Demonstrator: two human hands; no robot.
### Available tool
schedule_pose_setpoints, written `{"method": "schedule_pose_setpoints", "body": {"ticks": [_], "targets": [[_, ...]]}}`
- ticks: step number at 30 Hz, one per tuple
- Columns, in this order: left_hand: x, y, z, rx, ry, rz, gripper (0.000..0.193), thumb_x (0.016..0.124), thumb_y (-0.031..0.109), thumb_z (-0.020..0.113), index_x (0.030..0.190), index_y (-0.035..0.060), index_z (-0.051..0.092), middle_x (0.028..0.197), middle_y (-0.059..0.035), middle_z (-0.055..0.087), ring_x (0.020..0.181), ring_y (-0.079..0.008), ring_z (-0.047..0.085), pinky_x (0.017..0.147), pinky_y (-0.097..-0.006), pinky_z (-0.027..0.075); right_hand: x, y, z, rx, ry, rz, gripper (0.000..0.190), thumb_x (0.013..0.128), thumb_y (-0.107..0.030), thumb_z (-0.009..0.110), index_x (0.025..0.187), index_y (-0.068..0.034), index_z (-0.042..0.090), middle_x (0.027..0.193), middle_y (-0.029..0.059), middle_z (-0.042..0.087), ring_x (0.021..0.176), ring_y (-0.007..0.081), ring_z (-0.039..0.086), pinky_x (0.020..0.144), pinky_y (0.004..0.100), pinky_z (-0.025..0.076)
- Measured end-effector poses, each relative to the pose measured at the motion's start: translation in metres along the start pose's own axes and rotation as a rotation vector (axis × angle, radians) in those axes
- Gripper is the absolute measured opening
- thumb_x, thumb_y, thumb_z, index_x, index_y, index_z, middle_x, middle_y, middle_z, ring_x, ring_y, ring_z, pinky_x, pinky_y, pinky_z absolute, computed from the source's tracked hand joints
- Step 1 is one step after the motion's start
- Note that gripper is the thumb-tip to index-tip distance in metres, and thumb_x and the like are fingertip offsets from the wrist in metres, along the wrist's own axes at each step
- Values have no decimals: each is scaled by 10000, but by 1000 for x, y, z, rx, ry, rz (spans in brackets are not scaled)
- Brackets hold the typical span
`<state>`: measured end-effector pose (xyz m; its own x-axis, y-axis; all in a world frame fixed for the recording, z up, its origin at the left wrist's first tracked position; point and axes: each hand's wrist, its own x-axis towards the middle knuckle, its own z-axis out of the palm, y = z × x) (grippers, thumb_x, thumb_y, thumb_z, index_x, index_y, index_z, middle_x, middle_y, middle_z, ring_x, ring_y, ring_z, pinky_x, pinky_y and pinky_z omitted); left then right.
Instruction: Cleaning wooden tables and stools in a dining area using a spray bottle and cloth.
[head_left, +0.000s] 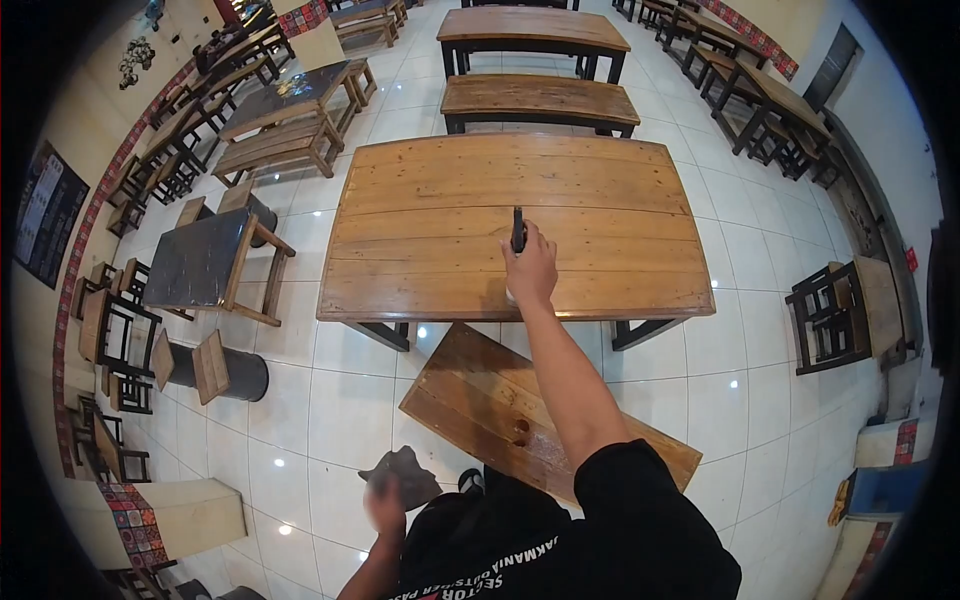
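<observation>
My right hand (533, 268) reaches forward over the near half of a varnished plank table (450, 225). It grips a spray bottle by its black trigger head (518, 229). Only a sliver of the bottle's pale body (511, 295) shows below the hand, so I cannot tell whether it rests on the wood. Low on my left side, my left hand (387, 504) holds a dark grey cloth (411, 477) above the tiled floor; the hand is partly blurred. Between me and the table, a wooden bench (480, 401) sits at a slant under my right arm, with wet-looking shiny patches on it.
Behind the table stand another bench (540, 97) and another table (532, 28). A dark-topped table (199, 259) is to the left, beside drum stools with wooden seats (211, 367). On the right is a small wooden table (874, 307). White tiles (330, 405) cover the floor.
</observation>
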<state>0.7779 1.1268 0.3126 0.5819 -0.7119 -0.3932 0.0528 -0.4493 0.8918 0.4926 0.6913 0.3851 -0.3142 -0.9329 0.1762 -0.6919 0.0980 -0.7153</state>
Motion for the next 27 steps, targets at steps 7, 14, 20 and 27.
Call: {"method": "schedule_pose_setpoints", "body": {"ticks": [7, 14, 20, 27], "targets": [[12, 19, 23, -11, -59, -28, 362, 1042, 225, 750, 1219, -88, 713, 1117, -144, 771, 1023, -219, 711, 947, -371, 559, -17, 5, 7, -25, -4, 176, 632, 995, -455, 750, 1505, -152, 532, 1409, 154, 648, 1254, 423, 642, 997, 546, 563], [36, 26, 13, -78, -118, -21, 345, 1004, 185, 786, 1208, -86, 728, 1136, -144, 777, 1027, -213, 713, 954, -375, 562, -10, 13, 17, -7, -65, 161, 661, 951, -491, 799, 1437, -125, 543, 1291, 208, 685, 1175, 452, 687, 980, 557, 556], [57, 33, -10, 10, -130, -87, 360, 998, 213, 788, 1145, -110, 734, 1062, -152, 773, 973, -197, 710, 914, -356, 562, -5, 37, 11, 22, -192, 190, 813, 927, -458, 842, 1550, -125, 439, 1412, 214, 633, 1290, 445, 648, 1032, 549, 545], [84, 24, -26, 108, -434, -85, 374, 1007, 226, 760, 1231, -71, 717, 1126, -153, 770, 1031, -223, 711, 937, -369, 558, -103, 66, -17, 5, 117, 189, 684, 972, -401, 787, 1495, -76, 489, 1447, 249, 594, 1324, 467, 599, 1066, 544, 520]]}}
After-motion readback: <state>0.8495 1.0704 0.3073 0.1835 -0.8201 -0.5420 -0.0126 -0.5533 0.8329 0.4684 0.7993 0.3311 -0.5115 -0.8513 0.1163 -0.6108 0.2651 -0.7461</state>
